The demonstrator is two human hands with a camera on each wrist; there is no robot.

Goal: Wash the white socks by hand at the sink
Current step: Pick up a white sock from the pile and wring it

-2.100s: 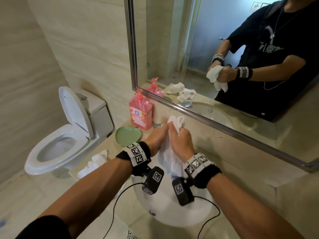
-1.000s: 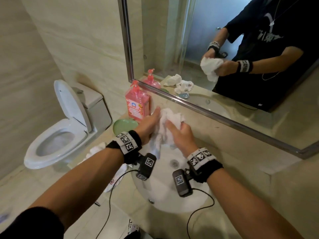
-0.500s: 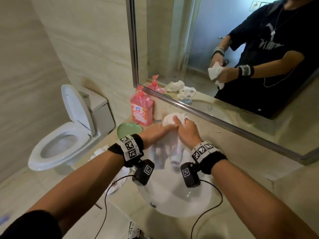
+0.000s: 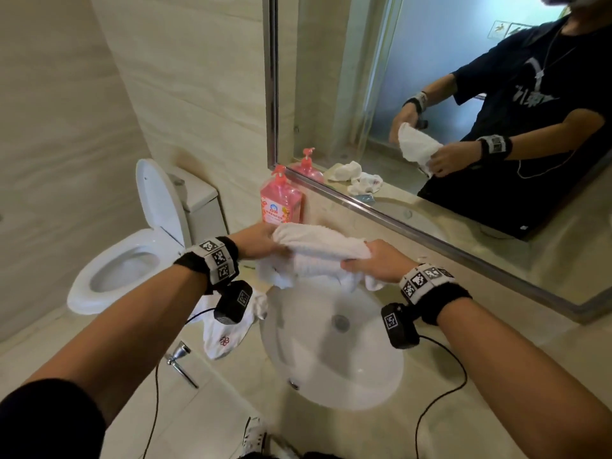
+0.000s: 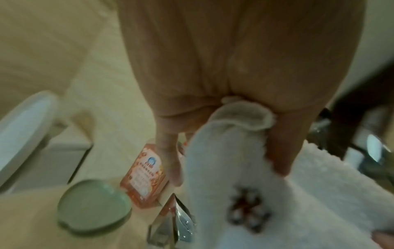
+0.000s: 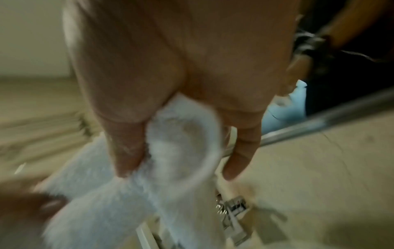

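The pink soap bottle (image 4: pixel 280 202) is standing at the back of the counter (image 4: pixel 496 326), just under the mirror (image 4: pixel 430 94). It is made of clear plastic with a pump on top, and it is carrying a label with a round blue and white logo and some lines of characters, which are too small to read. In the left wrist view the same label (image 5: pixel 147 170) is showing again, but it is blurred.

The left hand (image 4: pixel 261 241) and the right hand (image 4: pixel 372 261) are both gripping one white sock (image 4: pixel 318 250) and are holding it stretched between them above the back edge of the sink (image 4: pixel 331 352). The sock is looking thick and fluffy, like terry cloth, with loose ends hanging down. The left thumb and fingers (image 5: pixel 170 151) are closing around one end, where a dark flower-shaped mark (image 5: pixel 247 212) is sitting on the fabric. The right fingers (image 6: pixel 127 148) are pinching the other end, where the round opening is showing.

The sink is a smooth white oval bowl with a metal drain in the middle. A second white sock (image 4: pixel 228 329) with a small red flower print is lying flat on the counter, just left of the sink. A round pale green dish (image 5: pixel 93 207) is standing near the bottle. A white toilet (image 4: pixel 132 246) with the lid up is standing further left.
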